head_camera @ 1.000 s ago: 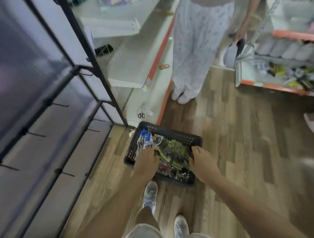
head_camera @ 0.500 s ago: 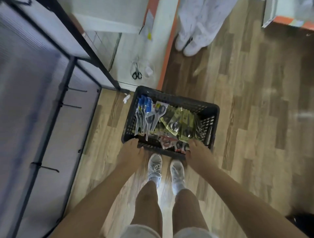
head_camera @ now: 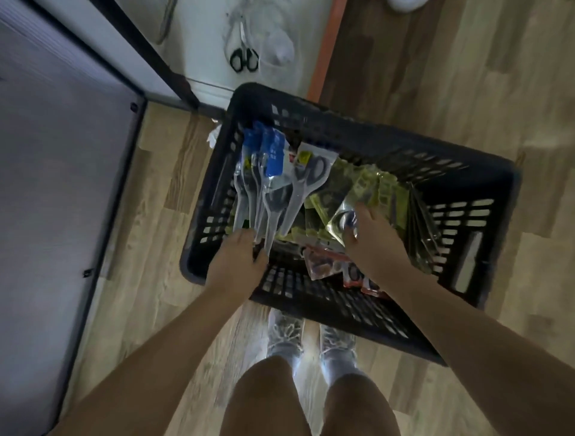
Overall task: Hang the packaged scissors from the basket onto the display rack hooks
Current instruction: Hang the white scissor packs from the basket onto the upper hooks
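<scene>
A black plastic basket (head_camera: 367,140) stands on the wood floor in front of my feet. On its left side stand several clear scissors packs with blue cards (head_camera: 267,174). Yellow-green scissors packs (head_camera: 373,189) fill the middle, and red-carded packs (head_camera: 326,264) lie at the near side. My left hand (head_camera: 238,264) reaches over the near rim, its fingers curled at the lower ends of the blue-card packs. My right hand (head_camera: 370,242) is inside the basket and pinches a yellow-green pack. The display rack (head_camera: 62,186), a grey panel in a dark frame, is at the left.
Small dark hook stubs (head_camera: 87,272) show on the rack's edge. A loose pair of black-handled scissors (head_camera: 244,57) lies on a white shelf base with an orange edge strip (head_camera: 326,46). My shoes (head_camera: 286,336) stand just behind the basket. Another person's shoe (head_camera: 404,3) is at the top.
The view has dropped closer to the basket. My right hand moved from the near rim into the basket onto a yellow-green pack. My left hand shifted from the rim to the blue-card packs.
</scene>
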